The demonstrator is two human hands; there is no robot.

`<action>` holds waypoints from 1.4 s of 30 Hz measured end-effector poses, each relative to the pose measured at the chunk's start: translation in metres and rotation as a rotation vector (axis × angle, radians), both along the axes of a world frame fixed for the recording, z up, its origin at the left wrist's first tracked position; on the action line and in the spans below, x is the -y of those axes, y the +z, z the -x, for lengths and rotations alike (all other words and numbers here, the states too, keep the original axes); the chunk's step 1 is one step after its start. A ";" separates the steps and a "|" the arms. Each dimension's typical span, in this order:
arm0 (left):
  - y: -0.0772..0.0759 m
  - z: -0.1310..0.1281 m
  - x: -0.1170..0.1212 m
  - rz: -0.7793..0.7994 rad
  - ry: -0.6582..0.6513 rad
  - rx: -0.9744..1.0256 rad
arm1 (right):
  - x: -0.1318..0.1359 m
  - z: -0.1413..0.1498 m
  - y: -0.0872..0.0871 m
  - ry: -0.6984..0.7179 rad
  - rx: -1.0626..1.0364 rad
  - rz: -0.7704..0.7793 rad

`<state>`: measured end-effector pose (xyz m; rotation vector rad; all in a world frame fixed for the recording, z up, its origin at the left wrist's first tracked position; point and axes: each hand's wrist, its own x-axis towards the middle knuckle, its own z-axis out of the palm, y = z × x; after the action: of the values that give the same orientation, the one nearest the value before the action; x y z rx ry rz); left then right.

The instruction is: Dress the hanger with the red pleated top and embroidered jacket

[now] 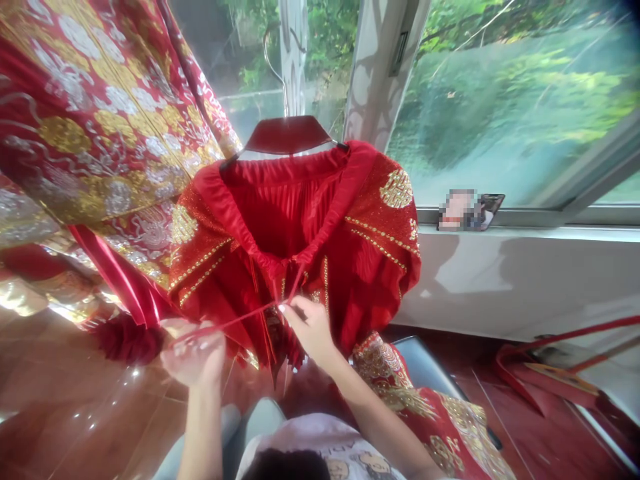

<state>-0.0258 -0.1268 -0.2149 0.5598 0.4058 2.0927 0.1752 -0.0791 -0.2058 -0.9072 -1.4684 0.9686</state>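
Note:
A red skirt with gold beading hangs by its gathered waist from a dark red hanger in front of the window. A thin red drawstring comes out of the front of the waistband. My left hand, low on the left, is closed around one stretch of it. Just below the waistband, my right hand pinches the cord between thumb and fingers. Between both hands the string runs nearly straight, sloping down to the left.
Red garments with gold and silver embroidery hang at the left. Another embroidered red cloth lies over a dark chair at the right. A small card or photo stands on the windowsill, and a red dustpan-like object is beyond.

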 end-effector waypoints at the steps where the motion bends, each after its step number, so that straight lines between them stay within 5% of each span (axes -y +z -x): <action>1: -0.002 0.014 0.000 0.062 0.050 -0.091 | -0.001 -0.003 -0.001 -0.015 0.012 0.005; 4: -0.010 0.038 -0.003 0.500 0.086 -0.673 | -0.004 -0.007 -0.002 -0.013 0.065 -0.004; 6: -0.009 0.031 -0.005 0.814 0.117 -1.174 | -0.004 -0.007 -0.001 0.000 0.107 -0.027; 9: 0.007 -0.011 -0.011 0.835 0.384 -1.587 | -0.002 -0.004 0.002 -0.004 0.133 -0.045; 12: 0.028 -0.058 -0.021 0.496 0.567 -1.633 | -0.001 -0.005 0.007 -0.011 0.155 -0.095; 15: 0.037 -0.082 -0.031 0.273 0.265 -1.575 | -0.002 -0.013 0.014 -0.024 0.227 -0.217; 17: 0.038 -0.085 -0.034 0.281 0.062 -1.510 | -0.004 -0.024 0.021 -0.023 0.285 -0.280; 20: 0.048 -0.077 -0.034 0.242 0.037 -1.502 | -0.010 -0.044 0.036 -0.036 0.346 -0.315; 23: 0.082 -0.057 -0.031 0.065 0.253 -1.554 | -0.019 -0.069 0.060 -0.108 0.399 -0.397; 27: 0.143 -0.014 -0.030 -0.124 0.847 -1.739 | -0.038 -0.106 0.100 -0.105 0.441 -0.532; 30: 0.168 0.028 -0.037 -0.122 1.151 -1.805 | -0.059 -0.133 0.120 -0.163 0.437 -0.552; 33: 0.169 0.061 -0.051 0.009 1.328 -1.740 | -0.081 -0.148 0.126 -0.316 0.436 -0.508; 36: 0.158 0.063 -0.062 0.173 1.404 -1.659 | -0.092 -0.144 0.124 -0.355 0.580 -0.466; 39: 0.147 0.024 -0.070 0.294 1.494 -1.581 | -0.092 -0.124 0.121 -0.364 0.808 -0.444; 42: 0.131 -0.032 -0.081 0.193 1.441 -1.722 | -0.091 -0.099 0.120 -0.442 0.935 -0.526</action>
<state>0.0065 -0.0459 -0.0841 2.3657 2.4799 1.9526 0.2740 0.0115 -0.0853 -1.2697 -2.0122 -0.2463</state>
